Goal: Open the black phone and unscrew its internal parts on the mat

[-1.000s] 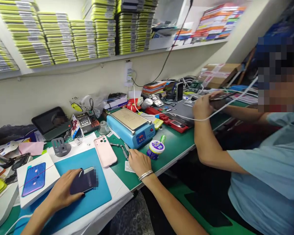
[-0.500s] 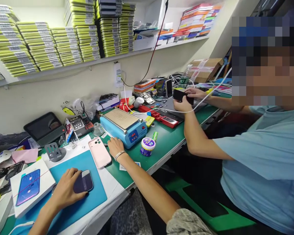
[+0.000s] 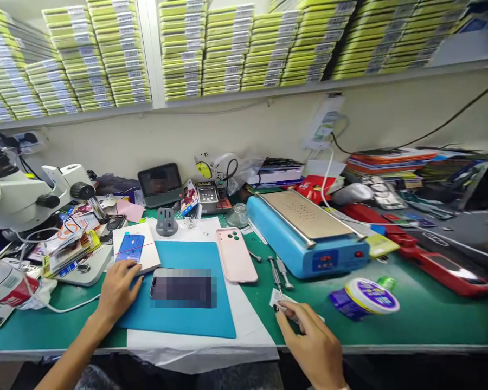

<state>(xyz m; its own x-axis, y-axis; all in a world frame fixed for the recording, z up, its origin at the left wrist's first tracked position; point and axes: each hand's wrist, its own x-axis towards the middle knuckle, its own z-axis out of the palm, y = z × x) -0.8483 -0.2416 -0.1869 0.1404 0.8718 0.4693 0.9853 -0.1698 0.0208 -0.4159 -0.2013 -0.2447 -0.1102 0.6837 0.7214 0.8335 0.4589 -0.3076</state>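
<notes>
On the blue mat point(image 3: 179, 322) lies a phone point(image 3: 183, 288), its screen partly pixelated. My left hand point(image 3: 120, 290) rests beside it, fingers spread at the near edge of a white phone box point(image 3: 148, 254), holding nothing. My right hand point(image 3: 311, 336) is lower right of the mat, thumb and fingers pinched at the thin shaft of a screwdriver point(image 3: 274, 272). A second screwdriver-like tool point(image 3: 283, 272) lies alongside. Under my right fingertips is a small white paper point(image 3: 274, 299). A pink phone case point(image 3: 236, 257) lies between mat and tools.
A blue heating plate machine point(image 3: 282, 238) stands behind the tools. Right of my right hand is a purple-and-white tub point(image 3: 366, 298). A microscope point(image 3: 32, 189) and a plastic container point(image 3: 8, 284) occupy the left. Stacked yellow boxes point(image 3: 228, 54) fill the shelf above.
My view has swung left, and the co-worker is out of view. My left hand has let go of the phone and moved left. My right hand has come nearer, to the screwdriver's shaft.
</notes>
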